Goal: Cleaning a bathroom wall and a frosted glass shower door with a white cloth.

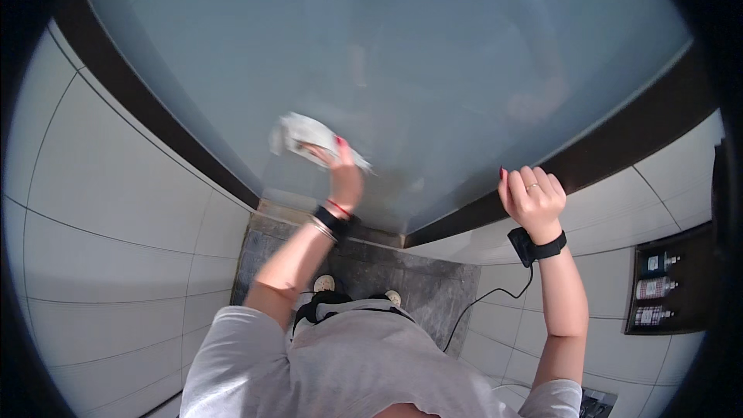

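My left hand (343, 177) grips a white cloth (305, 128), pressed flat or held close to a large glass panel (395, 69). The cloth and fingers are blurred, and part of the hand is hidden beneath the cloth. Off to the right, my right hand (533, 194) is curled into a loose fist beside the dark frame (615, 133) of the panel. Nothing shows in it; whether its fingers touch the frame I cannot tell. Faint reflections cross the glass.
White tiled walls (116, 162) rise on both sides. A recessed shelf (685, 302) at right holds pump bottles (656, 288). Below me lies a grey tiled floor (429, 284) with my light-coloured shoes (324, 283). A black cable (482, 297) hangs from my right wrist strap (537, 247).
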Available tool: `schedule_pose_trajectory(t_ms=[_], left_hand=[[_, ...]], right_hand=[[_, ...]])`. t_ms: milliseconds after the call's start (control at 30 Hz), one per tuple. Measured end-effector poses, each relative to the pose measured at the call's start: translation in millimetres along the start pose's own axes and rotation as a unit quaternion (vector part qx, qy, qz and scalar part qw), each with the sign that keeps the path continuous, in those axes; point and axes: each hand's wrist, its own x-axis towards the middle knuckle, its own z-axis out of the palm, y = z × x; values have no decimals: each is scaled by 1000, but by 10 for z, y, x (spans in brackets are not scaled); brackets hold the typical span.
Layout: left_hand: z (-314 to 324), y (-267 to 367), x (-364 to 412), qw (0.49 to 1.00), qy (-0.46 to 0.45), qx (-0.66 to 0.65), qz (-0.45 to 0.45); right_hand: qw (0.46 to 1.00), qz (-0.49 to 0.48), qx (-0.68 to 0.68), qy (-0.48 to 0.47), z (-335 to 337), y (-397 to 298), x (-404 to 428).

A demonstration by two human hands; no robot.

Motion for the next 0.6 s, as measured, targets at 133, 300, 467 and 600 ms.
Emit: schedule_pose_trajectory(t_ms=[133,300,467,600], left_hand=[[-755,842,975,973,165,80,139],[-2399,883,2348,967,163,8,193],[-1949,464,2155,974,169,-94,123],[-2171,-57,2086,932,265,-233,83]], right_hand=[[1000,7,-5,-17,7,46,-107],[1000,-1,1,-13,-9,16,2],[999,9,-18,-43,-20,39,-76],[1000,9,2,-16,2,5,21]])
